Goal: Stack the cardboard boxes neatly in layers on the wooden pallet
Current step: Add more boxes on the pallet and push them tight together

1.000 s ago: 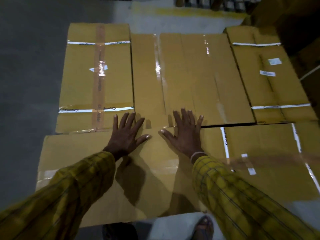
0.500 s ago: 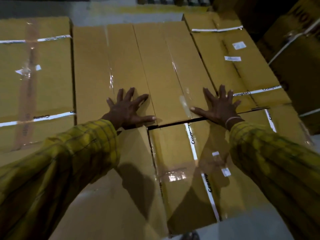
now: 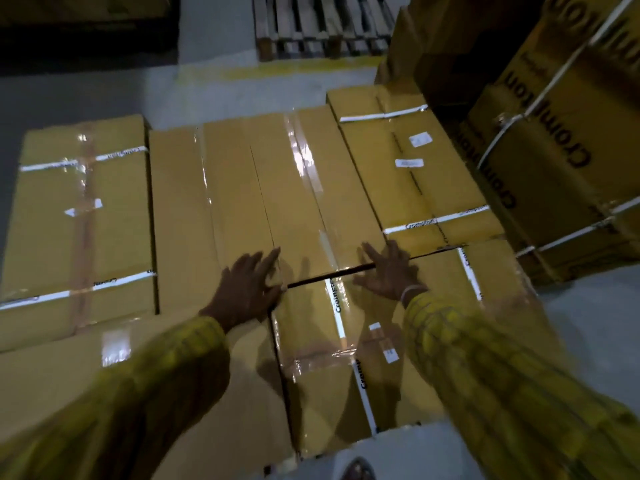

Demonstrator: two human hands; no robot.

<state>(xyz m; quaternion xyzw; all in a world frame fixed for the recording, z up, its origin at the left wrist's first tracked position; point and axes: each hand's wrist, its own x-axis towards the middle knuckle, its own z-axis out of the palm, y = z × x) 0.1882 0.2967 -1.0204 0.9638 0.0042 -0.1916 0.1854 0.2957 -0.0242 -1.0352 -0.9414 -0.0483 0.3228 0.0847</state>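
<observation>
Hands, left hand [image 3: 247, 287] and right hand [image 3: 389, 271], lie flat with fingers spread on the middle cardboard box's [image 3: 263, 202] near end, its long axis running straight away from them in the top layer.

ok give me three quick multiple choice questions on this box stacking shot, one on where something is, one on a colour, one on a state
1. Where is the spare wooden pallet?
A. on the floor beyond the boxes
B. on top of the boxes
C. in the person's hands

2. What colour are the sleeves?
A. blue
B. yellow check
C. white

3. How are the left hand and right hand placed?
A. gripping a strap
B. closed in fists
C. open, flat on the box tops

Answers: 1 A, it lies on the floor at the top of the view. 2 B, both arms show yellow checked cloth. 3 C, the fingers are spread over the cardboard by the dark gap.
</observation>
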